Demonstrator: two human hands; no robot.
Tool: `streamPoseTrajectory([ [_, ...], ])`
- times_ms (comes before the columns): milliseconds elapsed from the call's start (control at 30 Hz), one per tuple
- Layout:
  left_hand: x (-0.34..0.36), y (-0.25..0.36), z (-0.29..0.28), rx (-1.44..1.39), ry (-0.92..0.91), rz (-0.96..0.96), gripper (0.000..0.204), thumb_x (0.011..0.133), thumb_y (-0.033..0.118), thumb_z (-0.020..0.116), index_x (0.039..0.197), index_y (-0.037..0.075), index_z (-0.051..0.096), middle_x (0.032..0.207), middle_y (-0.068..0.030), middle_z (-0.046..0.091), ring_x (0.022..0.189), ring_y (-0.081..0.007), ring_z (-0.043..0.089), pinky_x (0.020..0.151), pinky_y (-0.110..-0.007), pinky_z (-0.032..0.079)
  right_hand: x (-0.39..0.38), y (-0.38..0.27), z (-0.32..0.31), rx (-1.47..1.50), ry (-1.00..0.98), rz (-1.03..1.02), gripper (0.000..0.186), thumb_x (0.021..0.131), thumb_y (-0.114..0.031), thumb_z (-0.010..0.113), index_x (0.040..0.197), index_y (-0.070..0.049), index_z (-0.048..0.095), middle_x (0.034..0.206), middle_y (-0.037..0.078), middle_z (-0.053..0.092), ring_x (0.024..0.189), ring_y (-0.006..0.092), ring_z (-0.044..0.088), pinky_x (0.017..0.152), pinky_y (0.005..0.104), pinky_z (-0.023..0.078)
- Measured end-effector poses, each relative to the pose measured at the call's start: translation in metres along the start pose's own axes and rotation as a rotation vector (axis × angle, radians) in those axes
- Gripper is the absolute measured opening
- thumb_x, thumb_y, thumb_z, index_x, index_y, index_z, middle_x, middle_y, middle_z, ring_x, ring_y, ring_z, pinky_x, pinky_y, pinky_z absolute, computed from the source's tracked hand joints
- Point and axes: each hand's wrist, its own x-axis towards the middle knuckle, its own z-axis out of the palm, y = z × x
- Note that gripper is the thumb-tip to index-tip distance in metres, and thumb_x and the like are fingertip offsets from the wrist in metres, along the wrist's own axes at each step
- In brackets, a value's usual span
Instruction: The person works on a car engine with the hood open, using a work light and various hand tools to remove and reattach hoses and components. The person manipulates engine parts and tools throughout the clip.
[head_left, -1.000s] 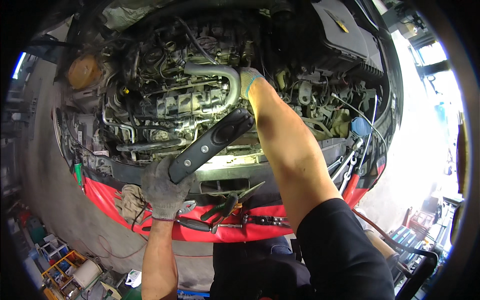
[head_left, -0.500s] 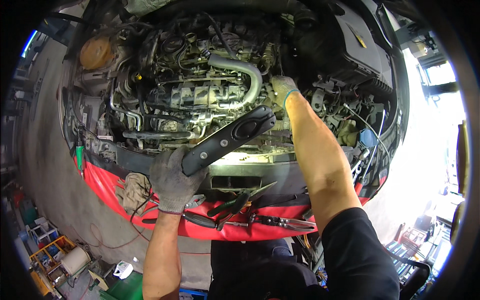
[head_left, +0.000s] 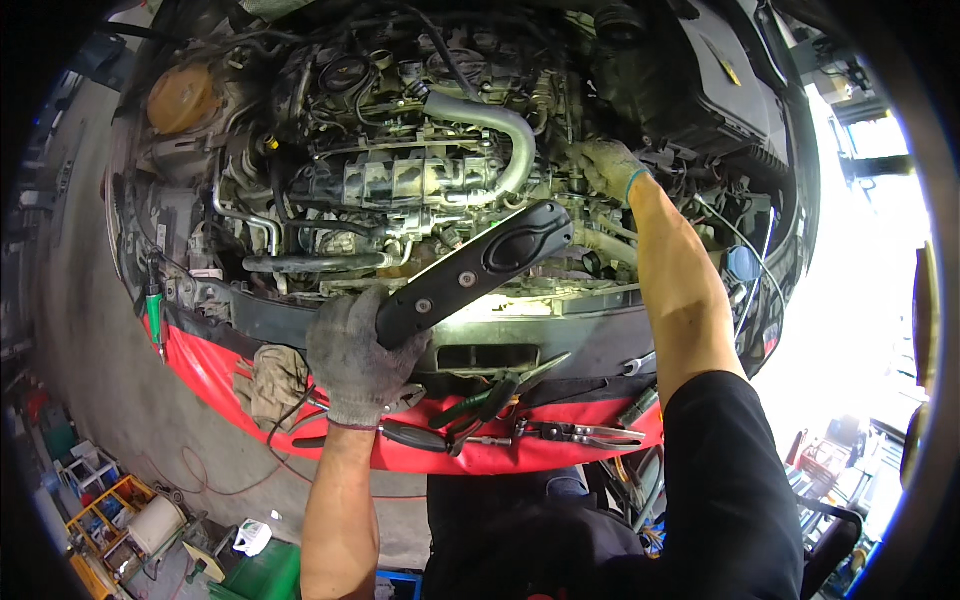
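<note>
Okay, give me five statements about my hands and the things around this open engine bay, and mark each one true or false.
1. Your left hand holds a black work lamp. True.
2. Your right hand is bare. False: your right hand is gloved.
3. A beige rag lies on the red fender cover. True.
4. The large gray pipe is straight. False: the large gray pipe bends like a hook.
5. The blue cap is toward the picture's right side. True.
</note>
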Motion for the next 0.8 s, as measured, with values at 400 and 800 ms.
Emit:
streamPoseTrajectory([
  [400,0.002,-0.003,0.001,-0.044,0.092,0.085,0.06,0.057,0.041,0.091,0.105,0.01,0.07,0.089,-0.0114,0.064,0.084,-0.0349,0.063,0.077,-0.048,0.051,-0.027,0.004,0.036,0.161,0.024,0.051,0.019,0.102,-0.025,0.058,0.091,-0.011,0.066,0.071,-0.003,0.059,0.056,0.008,0.053,0.04,0.0259,0.032],
  [800,-0.002,-0.006,0.006,-0.033,0.169,0.122,0.061,0.057,0.042,0.091,0.106,0.011,0.07,0.091,-0.0103,0.064,0.086,-0.0345,0.063,0.079,-0.049,0.051,-0.015,0.03,0.033,-0.606,-0.097,-0.173,0.013,0.094,-0.005,0.056,0.089,-0.005,0.069,0.076,0.008,0.068,0.063,0.0196,0.063,0.054,0.0346,0.046],
])
